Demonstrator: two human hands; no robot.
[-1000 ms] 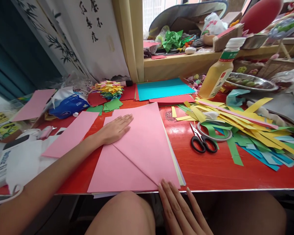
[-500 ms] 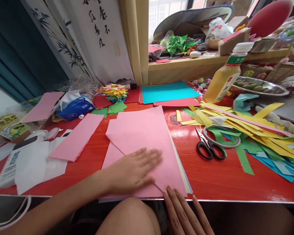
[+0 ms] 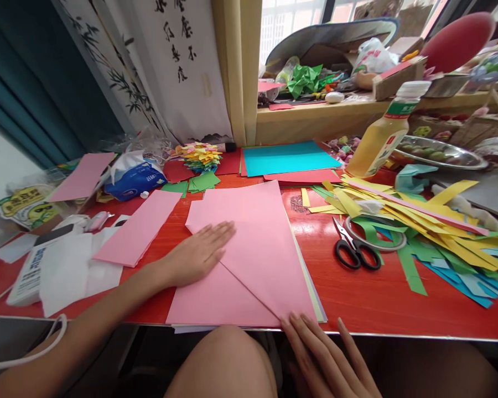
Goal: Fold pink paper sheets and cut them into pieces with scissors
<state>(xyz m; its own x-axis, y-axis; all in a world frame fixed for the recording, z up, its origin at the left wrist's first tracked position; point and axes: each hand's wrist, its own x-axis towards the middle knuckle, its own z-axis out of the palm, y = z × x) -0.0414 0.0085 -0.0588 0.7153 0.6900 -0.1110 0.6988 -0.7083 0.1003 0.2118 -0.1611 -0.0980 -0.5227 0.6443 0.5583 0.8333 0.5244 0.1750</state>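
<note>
A large pink paper sheet (image 3: 257,243) lies on the red table (image 3: 369,298), folded diagonally so a crease runs down to its near right corner. It rests on a thin stack of pale sheets. My left hand (image 3: 199,253) lies flat and open on the fold's left part, fingers stretched out along the crease. My right hand (image 3: 327,359) sits at the table's near edge, fingers straight, with its fingertips on the folded corner.
Black-handled scissors (image 3: 352,250) lie right of the sheet beside a heap of yellow, green and blue paper strips (image 3: 435,232). A smaller pink sheet (image 3: 139,226), a tissue pack (image 3: 135,177), white papers, a teal sheet (image 3: 288,157) and a juice bottle (image 3: 377,138) surround it.
My left hand slid down the crease toward the near corner, then came back up to the left part of the fold. My right hand stayed on the corner.
</note>
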